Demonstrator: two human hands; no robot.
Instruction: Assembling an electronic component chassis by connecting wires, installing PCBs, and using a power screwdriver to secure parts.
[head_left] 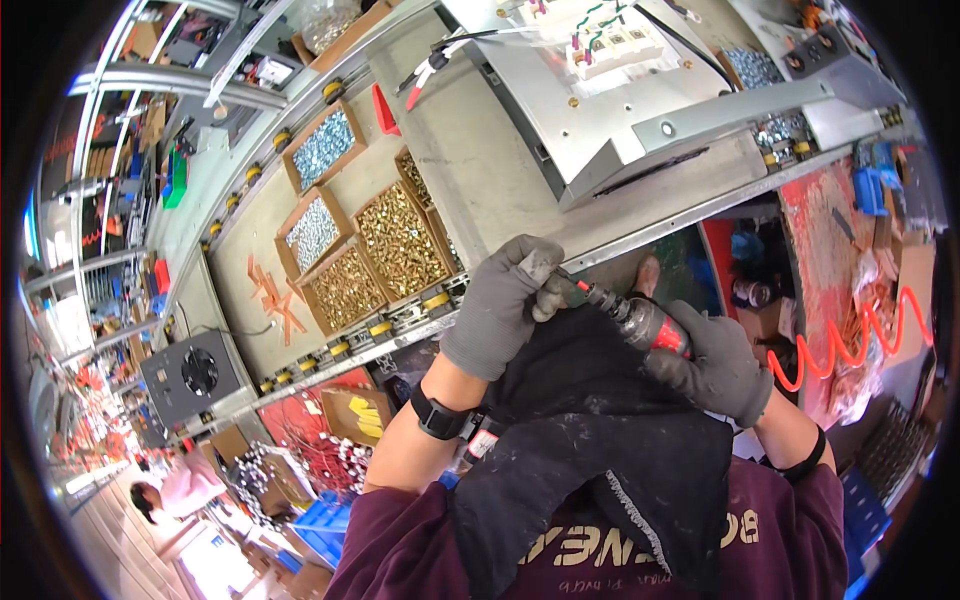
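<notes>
A red and black power screwdriver [655, 330] lies slantwise in front of my body, its bit pointing up and to the left. My right hand [715, 365], in a grey glove, is wrapped round its body. At the bit end is my left hand [510, 305], also gloved in grey, with its fingers closed together. What those fingers pinch is too small and covered to make out. Beyond my hands, a metal housing [610, 150] with a white terminal block [625, 50] on top rests on the workbench [470, 190].
Cardboard boxes of brass-coloured fasteners [400, 240] and silver screws [322, 148] stand at the left of the bench. Rollers [380, 328] line its near edge. Orange plastic strips [272, 300] lie farther left. An orange coiled hose [850, 350] hangs at right. Another person [175, 490] is at far lower left.
</notes>
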